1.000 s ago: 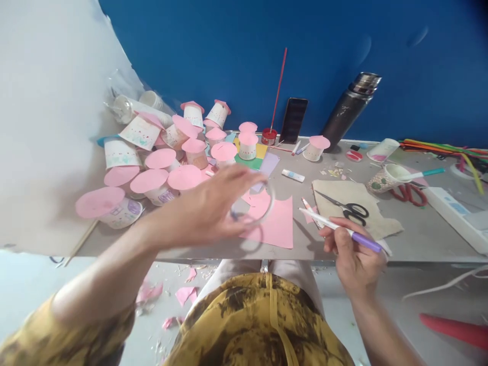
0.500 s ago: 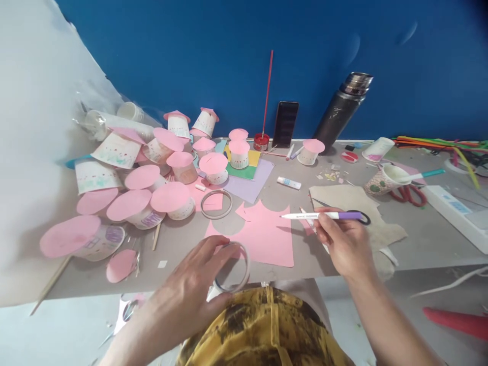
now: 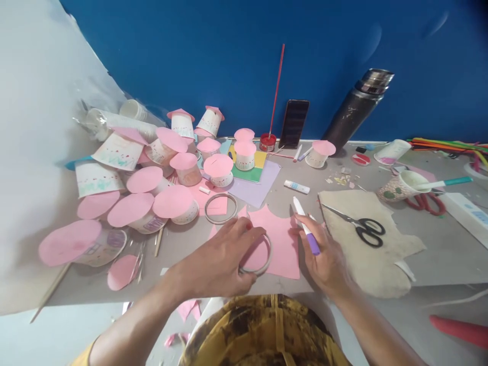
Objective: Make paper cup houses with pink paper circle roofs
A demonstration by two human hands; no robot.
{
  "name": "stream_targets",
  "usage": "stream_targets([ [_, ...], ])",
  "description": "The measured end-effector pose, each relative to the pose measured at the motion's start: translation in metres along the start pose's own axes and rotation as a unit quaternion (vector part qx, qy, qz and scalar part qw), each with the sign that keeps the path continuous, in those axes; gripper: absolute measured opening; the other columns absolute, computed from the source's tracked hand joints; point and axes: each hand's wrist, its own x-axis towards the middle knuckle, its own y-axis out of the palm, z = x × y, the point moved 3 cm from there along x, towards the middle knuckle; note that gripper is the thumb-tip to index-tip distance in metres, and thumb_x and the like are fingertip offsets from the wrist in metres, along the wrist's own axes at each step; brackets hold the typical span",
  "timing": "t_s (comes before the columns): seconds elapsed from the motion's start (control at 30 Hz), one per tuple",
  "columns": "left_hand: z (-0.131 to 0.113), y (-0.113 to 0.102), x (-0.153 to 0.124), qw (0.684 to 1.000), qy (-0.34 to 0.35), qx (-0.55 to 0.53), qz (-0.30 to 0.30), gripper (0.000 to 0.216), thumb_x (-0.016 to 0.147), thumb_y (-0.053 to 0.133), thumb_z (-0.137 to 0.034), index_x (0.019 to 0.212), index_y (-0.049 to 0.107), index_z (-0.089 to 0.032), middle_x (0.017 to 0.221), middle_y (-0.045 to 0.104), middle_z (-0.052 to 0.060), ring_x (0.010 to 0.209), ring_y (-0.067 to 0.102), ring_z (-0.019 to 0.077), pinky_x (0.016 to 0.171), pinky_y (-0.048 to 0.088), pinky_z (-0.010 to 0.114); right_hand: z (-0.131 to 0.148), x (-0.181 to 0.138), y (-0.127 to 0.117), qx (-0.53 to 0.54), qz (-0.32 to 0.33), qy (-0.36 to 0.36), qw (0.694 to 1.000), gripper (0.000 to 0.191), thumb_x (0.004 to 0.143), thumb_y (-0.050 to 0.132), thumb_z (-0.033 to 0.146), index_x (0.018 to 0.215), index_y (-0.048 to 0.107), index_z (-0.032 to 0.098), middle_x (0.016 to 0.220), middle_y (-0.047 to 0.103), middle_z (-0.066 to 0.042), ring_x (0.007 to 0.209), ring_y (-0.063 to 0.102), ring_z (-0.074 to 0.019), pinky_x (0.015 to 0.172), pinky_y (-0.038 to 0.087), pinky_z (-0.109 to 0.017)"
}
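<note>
My left hand (image 3: 221,259) presses a thin ring (image 3: 261,262) flat onto a pink paper sheet (image 3: 280,239) near the table's front edge, fingers curled round the ring's left side. My right hand (image 3: 324,256) rests on the sheet's right edge and grips a white marker with a purple end (image 3: 305,226), its tip pointing away from me. A second ring (image 3: 220,208) lies on pink paper just behind my left hand.
Several paper cups with pink round lids (image 3: 173,203) crowd the left of the grey table (image 3: 438,244). Scissors (image 3: 360,226) lie on a beige sheet at the right. A phone (image 3: 293,123), a flask (image 3: 356,109), a glue stick (image 3: 296,187) and red-handled scissors (image 3: 425,202) stand behind.
My left hand brought the ring down from the air and set it on the pink sheet. My right hand moved left with the marker to the sheet's edge.
</note>
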Motion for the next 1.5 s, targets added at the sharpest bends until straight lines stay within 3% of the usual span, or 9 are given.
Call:
stream_targets([
  [0.1,0.004,-0.002,-0.01,0.999,-0.009,0.026,-0.034,0.058,0.073,0.063,-0.016,0.13,0.054,-0.026,0.122,0.058,0.01,0.118,0.056,0.0327,0.097,0.054,0.049,-0.003,-0.008,0.0,-0.01,0.01,-0.004,1.0,0.033,0.106,0.048,0.026,0.139,0.05,0.026,0.122,0.074,-0.012,0.099,0.078,-0.0251,0.102,0.058,-0.049],
  [0.27,0.006,0.003,-0.047,0.993,-0.065,0.064,-0.076,0.057,0.084,0.064,-0.025,0.138,0.048,-0.031,0.146,0.05,0.013,0.137,0.05,0.0371,0.101,0.055,0.053,-0.005,-0.012,-0.002,0.033,0.026,0.012,0.999,0.037,0.106,0.046,0.023,0.143,0.045,0.026,0.126,0.072,-0.011,0.092,0.08,-0.0216,0.098,0.06,-0.044],
  [0.4,0.006,0.013,-0.075,0.988,-0.113,0.072,-0.082,0.061,0.089,0.064,-0.032,0.146,0.043,-0.033,0.149,0.048,0.015,0.136,0.054,0.0383,0.097,0.059,0.05,-0.006,-0.011,-0.003,0.034,0.02,0.011,0.999,0.035,0.107,0.045,0.024,0.142,0.046,0.027,0.123,0.073,-0.01,0.092,0.08,-0.0222,0.108,0.054,-0.05],
  [0.5,0.002,0.016,-0.08,0.985,-0.128,0.074,-0.084,0.061,0.09,0.063,-0.033,0.147,0.041,-0.034,0.149,0.048,0.015,0.134,0.056,0.0372,0.098,0.059,0.049,-0.005,-0.01,-0.003,0.047,0.02,0.027,0.998,0.033,0.107,0.045,0.025,0.14,0.047,0.027,0.123,0.074,-0.011,0.092,0.08,-0.0226,0.105,0.055,-0.05],
  [0.63,-0.009,0.012,-0.057,0.988,-0.1,0.067,-0.096,0.063,0.089,0.063,-0.028,0.147,0.039,-0.03,0.146,0.049,0.016,0.137,0.052,0.0353,0.105,0.054,0.051,-0.006,-0.011,-0.003,0.067,0.015,0.04,0.997,0.033,0.107,0.045,0.025,0.139,0.047,0.027,0.123,0.074,-0.011,0.094,0.08,-0.0231,0.102,0.057,-0.048],
  [0.8,-0.023,0.011,0.0,0.99,-0.059,0.068,-0.111,0.072,0.086,0.065,-0.02,0.151,0.034,-0.024,0.142,0.053,0.016,0.136,0.051,0.0352,0.111,0.047,0.055,-0.009,-0.013,-0.001,0.082,0.012,0.059,0.995,0.034,0.107,0.044,0.025,0.14,0.047,0.026,0.126,0.073,-0.011,0.096,0.08,-0.0229,0.099,0.059,-0.043],
  [0.93,-0.027,0.014,0.03,0.994,-0.021,0.077,-0.077,0.07,0.084,0.064,-0.012,0.147,0.037,-0.023,0.14,0.054,0.016,0.131,0.052,0.0343,0.108,0.046,0.054,-0.008,-0.012,-0.001,0.059,0.011,0.062,0.996,0.032,0.107,0.042,0.027,0.139,0.048,0.026,0.124,0.074,-0.01,0.094,0.08,-0.0233,0.113,0.05,-0.049],
  [1.1,-0.024,0.016,0.038,0.996,-0.027,0.08,-0.04,0.064,0.086,0.066,-0.014,0.144,0.039,-0.021,0.136,0.056,0.015,0.127,0.052,0.0333,0.106,0.046,0.051,-0.008,-0.011,-0.001,0.054,0.02,0.055,0.997,0.034,0.107,0.042,0.026,0.141,0.046,0.027,0.121,0.076,-0.008,0.095,0.08,-0.0219,0.119,0.042,-0.05],
  [1.5,-0.021,0.015,0.045,0.994,-0.016,0.1,-0.045,0.059,0.088,0.069,-0.017,0.139,0.042,-0.026,0.139,0.058,0.012,0.127,0.055,0.0329,0.103,0.045,0.052,-0.008,-0.01,0.0,0.061,0.025,0.078,0.995,0.032,0.108,0.042,0.031,0.14,0.047,0.028,0.123,0.074,-0.01,0.095,0.079,-0.0248,0.094,0.061,-0.045],
])
